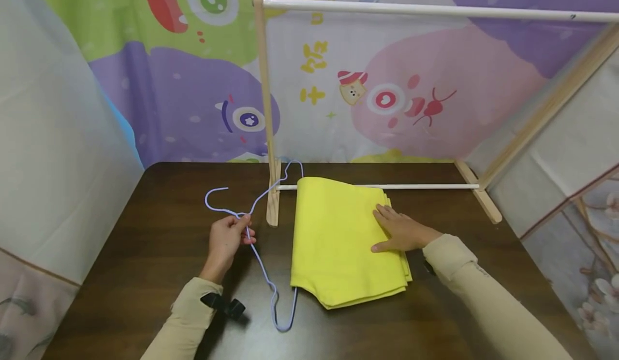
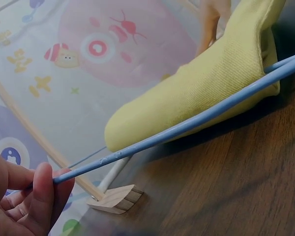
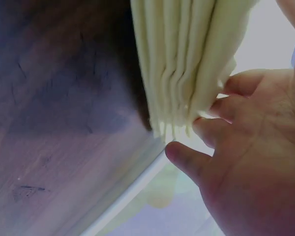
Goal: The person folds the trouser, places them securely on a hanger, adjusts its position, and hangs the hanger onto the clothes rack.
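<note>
A thin blue-purple wire hanger [image 1: 282,328] lies at the left side of a folded yellow cloth [image 1: 345,242], with its lower bar running inside the fold. My left hand [image 1: 231,242] pinches the hanger between thumb and fingers just below the hook. In the left wrist view the hanger wire [image 2: 206,116] slants up from the fingertips past the cloth's rounded fold. My right hand [image 1: 401,230] rests on the cloth's right edge, fingers spread. From the right wrist, several stacked cloth layers [image 3: 174,73] show beside the fingers; the thumb is apart from the fingers.
Behind the cloth stands a wooden rack with a white top rod [image 1: 435,10] and a white lower rod [image 1: 420,186]. Its left foot [image 1: 273,204] is close to the hanger. A dark wooden table [image 1: 145,274] lies beneath, with a cartoon-printed curtain [image 1: 184,96] at the back.
</note>
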Demonstrator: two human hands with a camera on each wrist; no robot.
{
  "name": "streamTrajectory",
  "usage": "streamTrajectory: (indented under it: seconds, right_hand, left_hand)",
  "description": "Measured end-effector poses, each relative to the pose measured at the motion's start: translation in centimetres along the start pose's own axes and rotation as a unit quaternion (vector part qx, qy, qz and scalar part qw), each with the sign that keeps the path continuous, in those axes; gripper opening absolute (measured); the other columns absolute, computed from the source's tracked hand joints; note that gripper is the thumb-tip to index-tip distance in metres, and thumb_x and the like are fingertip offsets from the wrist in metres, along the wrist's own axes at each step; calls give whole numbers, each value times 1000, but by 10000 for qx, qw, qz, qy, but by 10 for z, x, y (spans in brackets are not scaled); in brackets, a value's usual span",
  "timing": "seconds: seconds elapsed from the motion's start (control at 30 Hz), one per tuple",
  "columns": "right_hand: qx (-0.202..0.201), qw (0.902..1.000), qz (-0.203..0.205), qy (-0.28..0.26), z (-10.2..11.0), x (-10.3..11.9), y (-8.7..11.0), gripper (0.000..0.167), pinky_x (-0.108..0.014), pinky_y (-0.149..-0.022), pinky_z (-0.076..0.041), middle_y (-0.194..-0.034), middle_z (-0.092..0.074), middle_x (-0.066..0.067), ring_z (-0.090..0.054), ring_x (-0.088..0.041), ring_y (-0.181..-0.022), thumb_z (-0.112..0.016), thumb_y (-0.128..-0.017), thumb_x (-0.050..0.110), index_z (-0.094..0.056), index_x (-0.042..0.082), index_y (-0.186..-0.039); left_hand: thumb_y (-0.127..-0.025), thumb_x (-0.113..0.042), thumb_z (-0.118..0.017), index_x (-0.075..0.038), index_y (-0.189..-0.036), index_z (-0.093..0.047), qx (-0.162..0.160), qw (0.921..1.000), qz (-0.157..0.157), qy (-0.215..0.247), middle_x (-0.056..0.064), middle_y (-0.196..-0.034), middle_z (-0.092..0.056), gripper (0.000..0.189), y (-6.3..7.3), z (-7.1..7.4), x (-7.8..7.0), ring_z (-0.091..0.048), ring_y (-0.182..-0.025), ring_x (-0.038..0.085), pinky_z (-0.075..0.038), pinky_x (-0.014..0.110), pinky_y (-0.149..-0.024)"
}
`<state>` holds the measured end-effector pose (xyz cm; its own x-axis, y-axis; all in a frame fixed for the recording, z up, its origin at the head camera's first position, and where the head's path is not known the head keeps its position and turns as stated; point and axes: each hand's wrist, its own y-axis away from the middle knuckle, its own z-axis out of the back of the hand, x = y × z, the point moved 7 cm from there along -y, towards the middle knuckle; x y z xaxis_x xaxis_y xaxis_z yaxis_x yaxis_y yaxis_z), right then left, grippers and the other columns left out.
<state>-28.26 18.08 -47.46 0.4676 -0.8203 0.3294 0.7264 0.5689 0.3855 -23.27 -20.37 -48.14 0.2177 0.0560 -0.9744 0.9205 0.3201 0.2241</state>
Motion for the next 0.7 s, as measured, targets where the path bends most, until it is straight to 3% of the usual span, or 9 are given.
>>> streamTrajectory:
  seconds: [0.43, 0.7]
  right_hand:
    - [330, 9994, -41, 101, -20, 19, 23, 134, -64, -115, -18, -159, 2, -32, -4, -49, -148, -79, -65, 64, -7, -10, -152]
    - [305, 9993, -65, 186, -24, 21, 23, 137, -64, -115, -19, -158, 4, -33, -3, -50, -147, -81, -62, 61, -7, -11, -151]
  left_hand:
    - [-98, -8, -55, 7, -81, -55, 3, 10000, 17, 15, 0, -64, -63, 23, 0, 0, 2, -63, -51, 9, -55, 23, -50]
    - [-98, -8, -55, 7, -81, -55, 31, 10000, 16, 41, 1, -65, -63, 23, -1, 0, 2, -63, -50, 8, -55, 23, -50]
